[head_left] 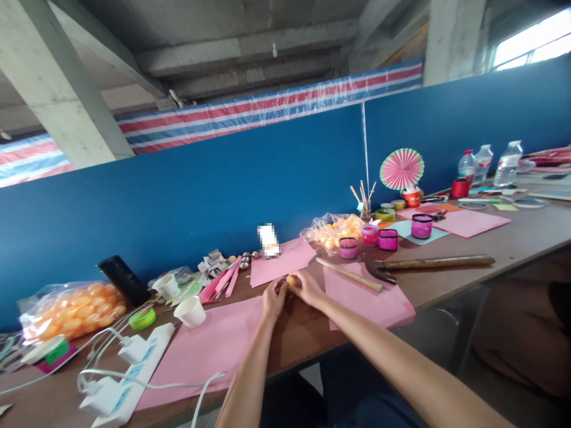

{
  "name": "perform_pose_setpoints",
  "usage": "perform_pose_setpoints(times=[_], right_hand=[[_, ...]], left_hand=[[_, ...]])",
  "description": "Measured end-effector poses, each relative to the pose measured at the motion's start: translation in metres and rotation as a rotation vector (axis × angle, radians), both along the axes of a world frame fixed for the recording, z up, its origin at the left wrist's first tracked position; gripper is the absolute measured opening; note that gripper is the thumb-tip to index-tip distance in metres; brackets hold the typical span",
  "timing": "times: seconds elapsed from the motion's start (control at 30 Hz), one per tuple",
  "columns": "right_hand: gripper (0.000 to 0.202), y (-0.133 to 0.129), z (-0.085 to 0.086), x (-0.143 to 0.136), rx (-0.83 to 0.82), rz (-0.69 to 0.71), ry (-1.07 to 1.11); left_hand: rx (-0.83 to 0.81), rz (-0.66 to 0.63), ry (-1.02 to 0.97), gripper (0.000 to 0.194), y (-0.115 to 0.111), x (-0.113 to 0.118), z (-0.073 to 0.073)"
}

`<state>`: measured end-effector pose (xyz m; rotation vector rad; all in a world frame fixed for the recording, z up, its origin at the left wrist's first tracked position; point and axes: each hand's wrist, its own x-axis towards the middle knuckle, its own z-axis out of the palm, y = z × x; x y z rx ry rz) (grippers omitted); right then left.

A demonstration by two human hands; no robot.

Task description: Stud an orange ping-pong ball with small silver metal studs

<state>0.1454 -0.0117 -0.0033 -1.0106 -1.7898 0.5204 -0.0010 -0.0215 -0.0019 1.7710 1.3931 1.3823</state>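
Over the middle of the brown table, my left hand (273,297) and my right hand (307,288) meet with bent fingers. A small yellow-orange ball (291,280) shows between them, gripped by my right fingertips. Something small and dark sits in my left fingers, too blurred and covered to name. Pink paper sheets (209,342) lie on both sides of my hands. Just beyond them, another pink sheet (285,261) lies under a blurred-out upright white object (268,241). To the right, a wooden stick (350,274) rests on pink paper beside a hammer (437,263).
A white power strip (138,374) with plugs and cables lies at the left front. Paper cups (190,311) and bagged orange balls (80,309) stand behind it. More bagged balls (336,230), purple containers (388,239), a paper fan (402,169) and bottles (508,165) line the right.
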Motion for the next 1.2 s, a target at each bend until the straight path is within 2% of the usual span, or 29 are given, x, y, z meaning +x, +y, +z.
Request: perform_pose_setpoints(times=[0.23,0.47,0.77,1.2], right_hand=[[0.038,0.0007,-0.0019,0.0005,0.012,0.027,-0.004],[0.032,0.0013,-0.0017,0.0005,0.015,0.007,-0.008],[0.037,0.0028,-0.0042,0.0002,0.022,0.030,-0.021],[0.034,0.0002,-0.0001,0.0008,0.025,0.053,0.005]], left_hand=[[-0.003,-0.025,-0.006,0.028,-0.0004,0.0010,0.0003],[0.000,-0.010,-0.013,0.031,-0.0008,0.0010,0.0013],[0.001,0.004,0.008,0.029,0.0007,0.0001,-0.0004],[-0.013,0.027,0.071,0.029,-0.0012,0.0010,0.0039]])
